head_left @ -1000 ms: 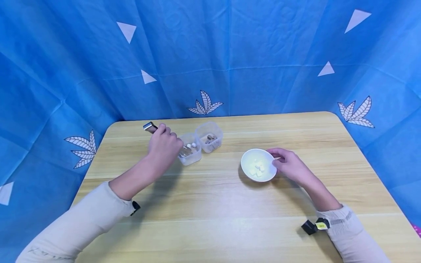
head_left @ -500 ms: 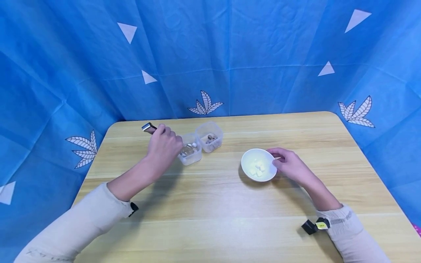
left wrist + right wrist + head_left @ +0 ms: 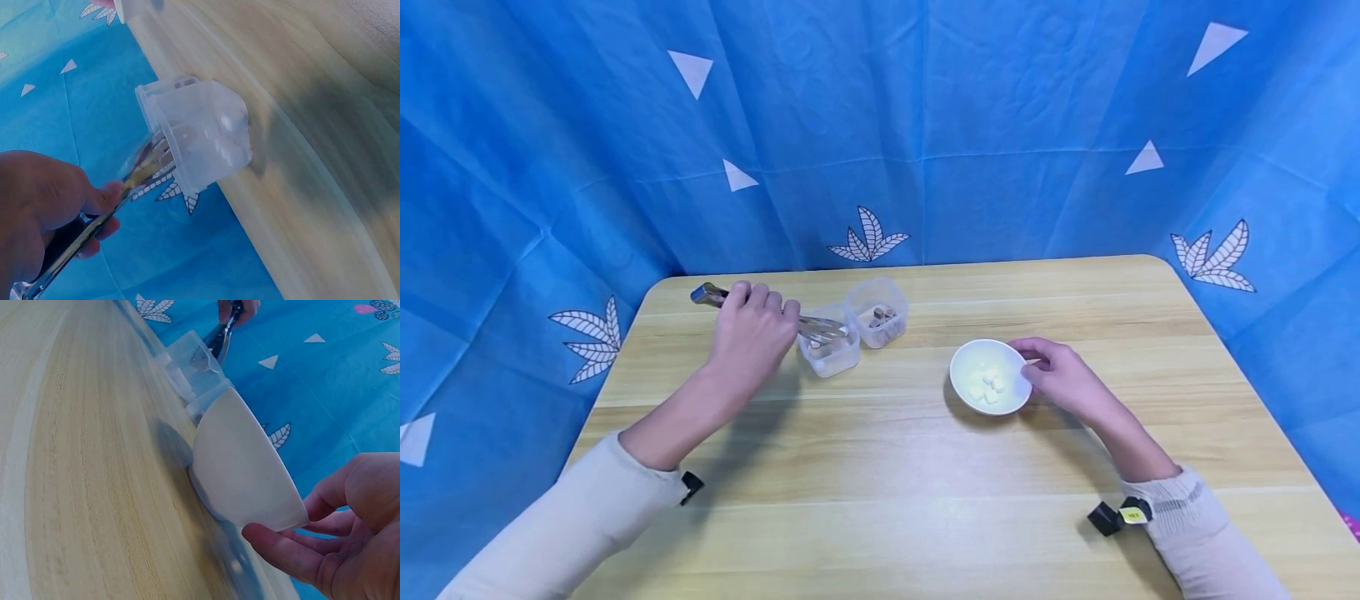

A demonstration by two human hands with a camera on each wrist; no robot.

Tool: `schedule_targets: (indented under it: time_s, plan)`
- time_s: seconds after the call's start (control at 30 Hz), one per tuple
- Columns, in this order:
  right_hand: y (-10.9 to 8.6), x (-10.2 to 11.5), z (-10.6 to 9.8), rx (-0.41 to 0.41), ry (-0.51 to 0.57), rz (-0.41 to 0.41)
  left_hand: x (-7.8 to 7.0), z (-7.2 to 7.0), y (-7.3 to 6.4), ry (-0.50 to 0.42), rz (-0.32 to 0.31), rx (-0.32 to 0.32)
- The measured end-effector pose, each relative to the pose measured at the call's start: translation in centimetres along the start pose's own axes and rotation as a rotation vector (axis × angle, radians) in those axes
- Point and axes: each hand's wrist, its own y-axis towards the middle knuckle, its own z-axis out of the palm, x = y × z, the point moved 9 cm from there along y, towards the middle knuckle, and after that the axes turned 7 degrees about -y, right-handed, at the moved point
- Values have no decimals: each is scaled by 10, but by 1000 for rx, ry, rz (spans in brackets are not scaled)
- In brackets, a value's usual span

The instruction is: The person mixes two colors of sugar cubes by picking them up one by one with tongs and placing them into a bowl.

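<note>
My left hand [image 3: 754,329] grips a pair of metal tongs [image 3: 823,327], their handle end sticking out to the left. The tongs' tips lie over the nearer clear plastic box [image 3: 830,363], which has small white pieces in it. In the left wrist view the tongs [image 3: 72,247] slant up to the mouth of that box [image 3: 206,134], and white lumps [image 3: 232,150] show through its wall. My right hand [image 3: 1060,377] holds a white bowl [image 3: 964,372] at its right rim, thumb on the near side. Several small white pieces [image 3: 992,388] lie inside the bowl.
A second clear box [image 3: 891,333] with several small brownish pieces [image 3: 881,317] touches the first, behind and right of it. Bare wooden table [image 3: 902,467] stretches between boxes and bowl. A blue curtain [image 3: 985,108] hangs along the table's back and sides.
My left hand has drawn back left and the tongs now lie flatter, their tips higher over the nearer box. The right hand and bowl have stayed in place.
</note>
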Motion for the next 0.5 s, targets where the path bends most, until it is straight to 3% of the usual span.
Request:
schedule_targets:
  time_s: [0.13, 0.33, 0.5]
  plan:
    - [0, 0, 0, -1, -2, -2, 7, -3, -5, -24, -23, -29]
    - [0, 0, 0, -1, -2, -3, 18, -9, -12, -61, -43, -131]
    - [1, -1, 1, -2, 3, -4, 25, -14, -13, -87, -80, -137]
